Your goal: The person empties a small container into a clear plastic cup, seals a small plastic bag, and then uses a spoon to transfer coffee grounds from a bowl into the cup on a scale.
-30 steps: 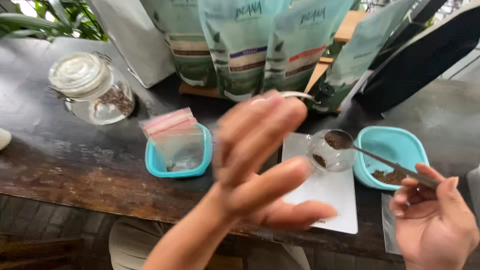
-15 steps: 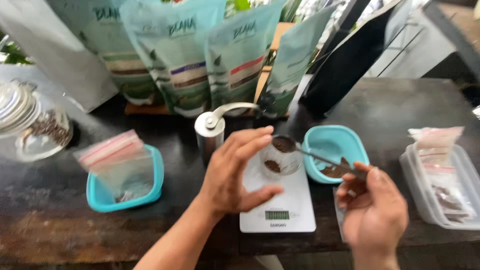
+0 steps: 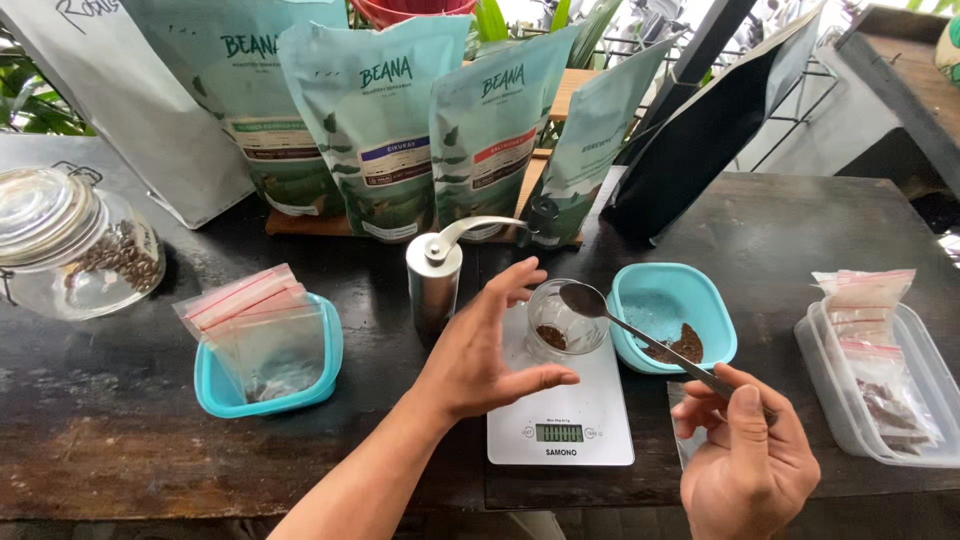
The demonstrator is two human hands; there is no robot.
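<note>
My right hand (image 3: 745, 460) pinches the handle of a metal spoon (image 3: 640, 335), its bowl tipped over the rim of a small glass cup (image 3: 566, 322). The cup stands on a white kitchen scale (image 3: 562, 420) and holds a little ground coffee. My left hand (image 3: 480, 350) hovers open just left of the cup, fingers spread, touching nothing I can see. A teal bowl (image 3: 670, 315) with ground coffee sits right of the cup. A steel hand grinder (image 3: 434, 280) stands left of my left hand.
Several teal coffee bags (image 3: 385, 130) and a black bag (image 3: 715, 130) line the back of the dark wooden table (image 3: 100, 410). A glass jar of beans (image 3: 75, 250) lies far left. A teal tub with zip bags (image 3: 262, 345) is at left, a clear box with filled bags (image 3: 880, 375) at right.
The view has swung left to right and settled over the scale. My left hand dropped from in front of the camera to beside the cup. The spoon stays at the cup's rim.
</note>
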